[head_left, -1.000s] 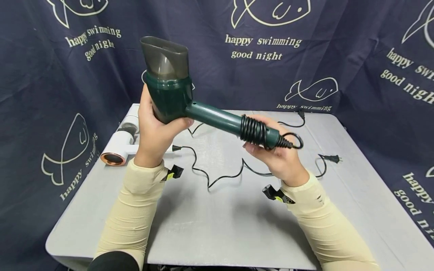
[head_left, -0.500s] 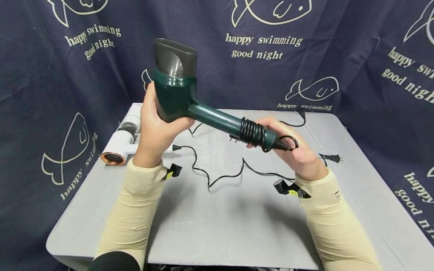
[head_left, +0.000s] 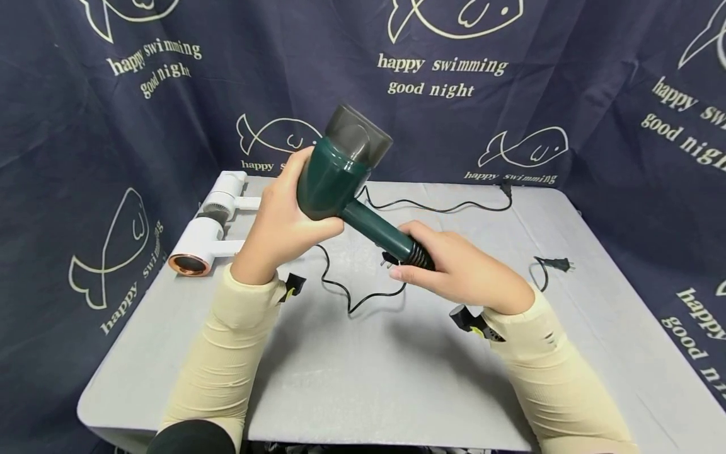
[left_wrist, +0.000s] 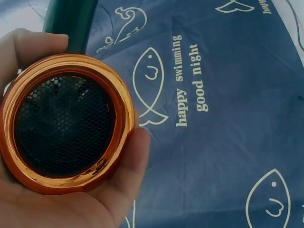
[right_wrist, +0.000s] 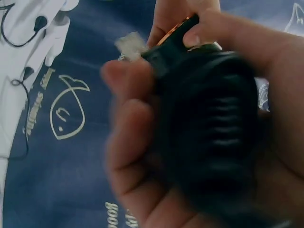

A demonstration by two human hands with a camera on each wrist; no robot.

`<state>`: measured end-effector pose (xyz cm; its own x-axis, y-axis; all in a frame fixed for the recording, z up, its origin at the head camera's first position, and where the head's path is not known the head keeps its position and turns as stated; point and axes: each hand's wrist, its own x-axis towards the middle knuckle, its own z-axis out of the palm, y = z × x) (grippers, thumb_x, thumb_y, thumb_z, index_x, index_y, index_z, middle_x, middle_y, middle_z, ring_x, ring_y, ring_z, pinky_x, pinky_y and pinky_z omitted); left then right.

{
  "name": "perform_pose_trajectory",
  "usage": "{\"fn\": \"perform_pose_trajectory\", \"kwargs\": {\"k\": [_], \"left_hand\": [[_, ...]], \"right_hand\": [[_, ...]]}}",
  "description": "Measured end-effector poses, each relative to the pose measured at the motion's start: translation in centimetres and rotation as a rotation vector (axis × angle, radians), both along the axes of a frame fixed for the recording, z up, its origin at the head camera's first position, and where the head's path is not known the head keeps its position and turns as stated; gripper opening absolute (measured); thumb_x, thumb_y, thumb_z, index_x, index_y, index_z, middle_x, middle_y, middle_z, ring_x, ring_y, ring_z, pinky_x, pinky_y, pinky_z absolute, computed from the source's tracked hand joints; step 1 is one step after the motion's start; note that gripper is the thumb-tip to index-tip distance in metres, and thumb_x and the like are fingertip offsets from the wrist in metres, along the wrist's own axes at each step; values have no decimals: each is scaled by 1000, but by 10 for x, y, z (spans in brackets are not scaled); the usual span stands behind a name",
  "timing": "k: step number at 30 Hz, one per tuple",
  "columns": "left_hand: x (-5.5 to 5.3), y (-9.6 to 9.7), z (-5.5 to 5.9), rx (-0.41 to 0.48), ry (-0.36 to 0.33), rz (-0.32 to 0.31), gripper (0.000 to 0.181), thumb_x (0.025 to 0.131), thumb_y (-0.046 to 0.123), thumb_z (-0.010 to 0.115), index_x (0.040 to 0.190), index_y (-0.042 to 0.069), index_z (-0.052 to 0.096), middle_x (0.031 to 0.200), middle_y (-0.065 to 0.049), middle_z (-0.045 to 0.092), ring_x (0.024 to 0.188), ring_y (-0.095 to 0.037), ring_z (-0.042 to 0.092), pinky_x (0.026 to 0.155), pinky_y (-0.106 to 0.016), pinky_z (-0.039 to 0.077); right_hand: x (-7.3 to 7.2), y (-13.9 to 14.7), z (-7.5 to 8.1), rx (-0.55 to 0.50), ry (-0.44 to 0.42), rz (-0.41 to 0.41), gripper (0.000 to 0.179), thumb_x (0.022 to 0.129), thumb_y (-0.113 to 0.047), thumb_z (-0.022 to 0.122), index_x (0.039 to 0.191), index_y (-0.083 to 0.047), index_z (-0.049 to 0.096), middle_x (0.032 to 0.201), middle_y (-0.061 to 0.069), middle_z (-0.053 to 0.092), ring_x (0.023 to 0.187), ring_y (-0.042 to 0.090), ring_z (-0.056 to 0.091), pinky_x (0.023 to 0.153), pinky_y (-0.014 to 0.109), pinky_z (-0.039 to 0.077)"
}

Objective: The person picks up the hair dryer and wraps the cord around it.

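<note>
A dark green hair dryer (head_left: 331, 180) with a smoky see-through nozzle (head_left: 358, 135) is held up above the table, nozzle tilted up and right. My left hand (head_left: 283, 211) grips its barrel from the left. In the left wrist view, fingers and thumb curl round its copper-rimmed mesh intake (left_wrist: 64, 126). My right hand (head_left: 462, 268) grips the lower end of the handle (head_left: 379, 233), over the black cord (head_left: 418, 255) wound there. A black plug (head_left: 389, 258) sticks out beside that grip. In the right wrist view the wound handle end (right_wrist: 213, 128) is blurred.
Two white hair dryers lie at the table's left: one with a copper-ringed end (head_left: 195, 246), another (head_left: 227, 192) behind it. Their black cords (head_left: 363, 302) trail across the grey table (head_left: 363, 391), with plugs (head_left: 556, 263) at the right. A dark blue printed curtain (head_left: 442, 139) hangs behind.
The green hair dryer has moved right and down, its handle tilting more steeply. My right hand loosened on the cord-wound handle, then took a fresh grip over it.
</note>
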<state>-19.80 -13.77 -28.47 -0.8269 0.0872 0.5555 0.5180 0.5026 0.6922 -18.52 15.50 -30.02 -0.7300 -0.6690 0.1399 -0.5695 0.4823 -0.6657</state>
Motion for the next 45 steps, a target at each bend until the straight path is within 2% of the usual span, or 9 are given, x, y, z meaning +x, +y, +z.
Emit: {"fn": "perform_pose_trajectory", "kwargs": {"k": [3,7,14,20,23,29,37,40,45], "left_hand": [[-1,1,-1,-15,-13,5,91,61,13,85,144,29,50,108,6,64,91,-13,59,80,-36,49],[-2,3,-2,-7,-18,25,90,63,14,85,144,25,49,114,4,62,97,-13,59,85,-37,49],[-10,12,-7,-101,158,159,93,71,35,90,149,11,43,138,-10,53,129,-20,49,108,-40,40],[-13,12,-18,-244,182,128,73,79,27,80,141,2,51,138,-18,51,128,-33,49,109,-50,37],[-12,8,-25,-343,133,96,68,80,26,77,139,3,53,136,-20,50,125,-37,49,106,-55,38],[-8,-5,-38,-522,-53,52,71,83,30,74,144,6,47,144,-21,43,130,-37,46,108,-57,37],[-3,-23,-54,-616,-161,42,71,86,27,72,146,3,43,147,-23,38,135,-40,43,112,-60,34],[-1,-29,-59,-624,-187,35,71,86,26,70,146,2,42,148,-25,37,137,-41,41,113,-62,32],[2,-38,-68,-625,-236,38,72,86,27,72,147,2,42,151,-29,34,141,-45,39,116,-64,30]], "right_hand": [[2,-1,-2,73,127,24,32,101,-48,61,126,-30,51,76,-10,56,58,8,48,55,27,45],[1,1,-2,38,136,-2,28,102,-46,61,125,-30,53,74,-9,54,57,8,48,54,28,44],[-26,19,-11,-70,3,-110,25,102,-44,63,120,-28,60,85,-3,66,68,16,59,57,31,51],[-63,60,-30,-151,-82,-311,30,102,-46,62,117,-20,68,97,5,78,69,20,63,51,31,52],[-81,91,-39,-167,-156,-419,44,102,-52,58,120,-13,68,98,7,79,67,18,62,49,30,49],[-114,170,-69,-102,-271,-616,67,102,-61,49,133,-3,58,92,-4,79,69,13,64,58,30,50],[-133,242,-88,-125,-509,-678,72,102,-61,47,145,-4,43,97,-10,78,72,4,62,63,29,54],[-139,260,-91,-85,-514,-700,77,101,-64,46,147,-3,43,97,-12,77,75,5,64,66,31,56],[-150,278,-97,61,-412,-776,88,96,-74,43,141,3,51,92,-10,78,85,14,67,70,30,54]]}}
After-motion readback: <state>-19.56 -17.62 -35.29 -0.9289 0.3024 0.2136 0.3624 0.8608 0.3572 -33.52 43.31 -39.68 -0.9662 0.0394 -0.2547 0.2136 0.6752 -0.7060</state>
